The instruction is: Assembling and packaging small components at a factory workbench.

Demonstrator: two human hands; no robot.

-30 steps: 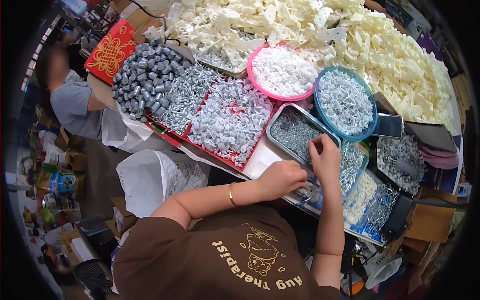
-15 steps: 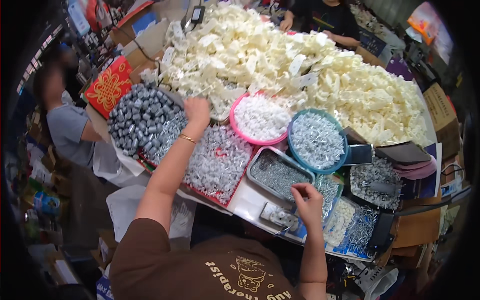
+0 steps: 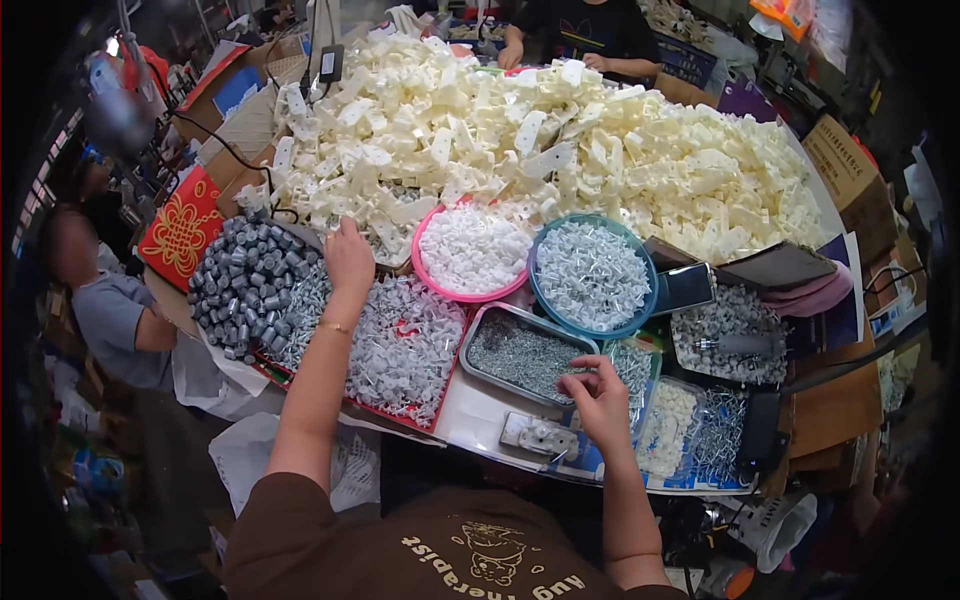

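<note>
My left hand (image 3: 349,257) reaches far forward at the near edge of the heap of cream plastic parts (image 3: 460,120). Its fingers are curled in; what they hold, if anything, is hidden. Grey cylinders (image 3: 250,280) lie to its left, and a red tray (image 3: 437,418) of small white-and-metal pieces is under the forearm. Close to me, my right hand (image 3: 601,400) is at the near right corner of a grey metal tray (image 3: 482,374) of tiny metal pieces. Its thumb and forefinger are pinched, contents too small to name. A small pale block with a metal pin (image 3: 540,436) rests on the table just left of it.
Beyond the trays stand a pink bowl (image 3: 418,262) of white pieces and a teal bowl (image 3: 650,285) of metal-pinned pieces. A phone (image 3: 686,289) lies right of them. Boxes of screws (image 3: 720,435) and pale bits (image 3: 668,430) sit at the right. Co-workers sit opposite and left.
The whole view has shifted, with the table's things further left. My left hand has come slightly nearer to me along the heap's edge. The right hand stays by the metal tray's corner.
</note>
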